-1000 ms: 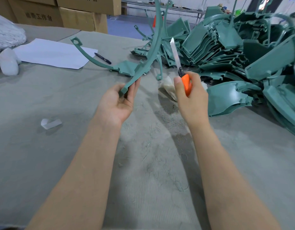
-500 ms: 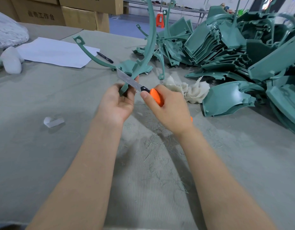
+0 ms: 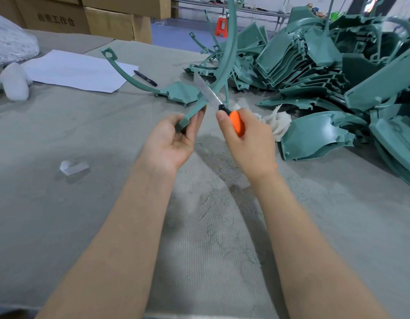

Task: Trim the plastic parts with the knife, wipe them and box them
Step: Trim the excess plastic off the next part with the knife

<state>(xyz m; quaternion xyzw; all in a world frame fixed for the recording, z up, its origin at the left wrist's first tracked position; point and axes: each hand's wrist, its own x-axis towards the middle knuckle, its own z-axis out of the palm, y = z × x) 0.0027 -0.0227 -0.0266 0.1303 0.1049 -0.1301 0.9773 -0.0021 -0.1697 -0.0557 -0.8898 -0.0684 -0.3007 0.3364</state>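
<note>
My left hand [image 3: 174, 139] holds the lower end of a long curved green plastic part [image 3: 224, 63] that rises out of the top of the frame. My right hand [image 3: 247, 139] grips the orange handle of a knife [image 3: 236, 122]. The knife's blade [image 3: 207, 90] lies across the part's edge just above my left fingers. A white wiping cloth [image 3: 277, 120] sits behind my right hand. Thin green shavings [image 3: 222, 231] lie on the grey table cover [image 3: 61, 215] below my hands.
A big heap of green plastic parts [image 3: 326, 65] fills the right side. One curved green part [image 3: 139, 81] lies flat ahead, beside white paper [image 3: 77, 70] and a black pen [image 3: 146, 78]. Cardboard boxes [image 3: 84, 17] stand at the back left. A small white scrap [image 3: 73, 168] lies left.
The knife swung down from upright onto the part half a second ago; since then the blade has slid up along the part's edge, away from my left fingers.
</note>
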